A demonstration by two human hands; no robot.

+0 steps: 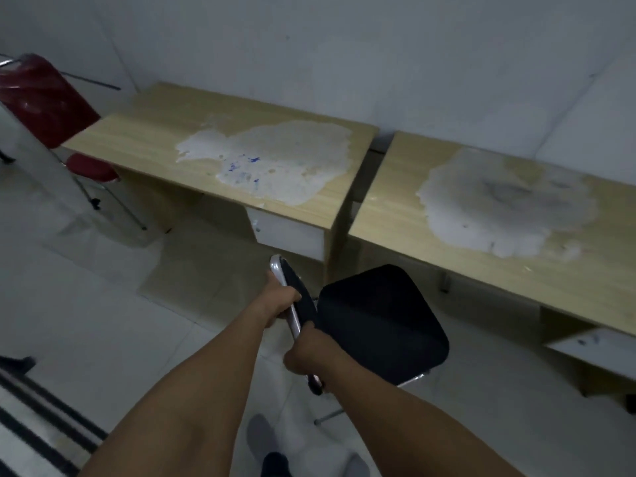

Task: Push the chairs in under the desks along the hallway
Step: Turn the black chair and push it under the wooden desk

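Observation:
A black chair [382, 321] with a chrome frame stands on the tiled floor in front of two wooden desks, near the gap between them. My left hand [280, 299] grips the top of its backrest at the far end. My right hand [304, 351] grips the same backrest nearer to me. The chair's seat points toward the right desk [395, 208] and lies outside it. The left desk [148, 132] has a large pale worn patch and a white drawer beneath. A red chair [44, 98] stands at the left desk's far end.
A white wall runs behind both desks. Dark-striped steps or a mat edge [38, 421] lie at the lower left. My feet [272, 445] show at the bottom. The right desk has its own white drawer [592, 349] near the right edge.

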